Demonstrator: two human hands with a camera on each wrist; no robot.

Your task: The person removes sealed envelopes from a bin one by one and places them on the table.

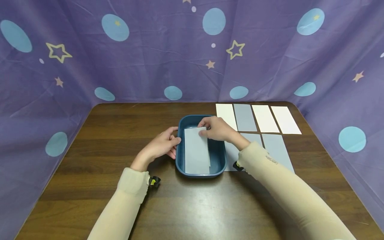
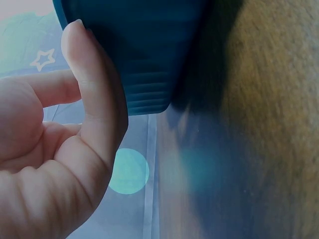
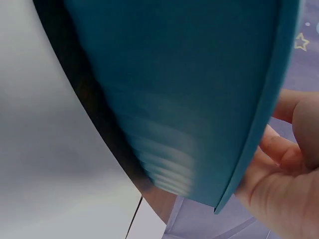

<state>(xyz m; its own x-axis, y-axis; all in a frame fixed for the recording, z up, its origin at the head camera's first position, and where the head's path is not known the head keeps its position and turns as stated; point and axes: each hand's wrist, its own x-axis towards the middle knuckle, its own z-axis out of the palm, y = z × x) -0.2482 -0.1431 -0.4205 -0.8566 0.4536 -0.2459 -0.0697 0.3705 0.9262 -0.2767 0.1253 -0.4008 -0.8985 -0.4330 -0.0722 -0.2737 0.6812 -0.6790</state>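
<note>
A dark blue oval tray (image 1: 219,160) stands in the middle of the brown table (image 1: 114,133). A long grey sheet (image 1: 196,153) lies in it, reaching from the far end to the near end. My right hand (image 1: 216,128) reaches over the tray's far right rim, and its fingertips pinch the sheet's far end. My left hand (image 1: 163,144) rests against the outside of the tray's left wall with relaxed fingers. In the left wrist view the thumb (image 2: 92,99) lies straight beside the tray's ribbed wall (image 2: 149,55). The right wrist view shows the tray's outer wall (image 3: 189,99) and curled fingers (image 3: 279,174) past its rim.
White sheets (image 1: 265,118) and grey sheets (image 1: 244,117) lie in a row at the table's far right, with more grey sheets (image 1: 277,150) in front of them, partly under my right forearm. Purple star-patterned cloth (image 1: 150,60) walls the table on three sides.
</note>
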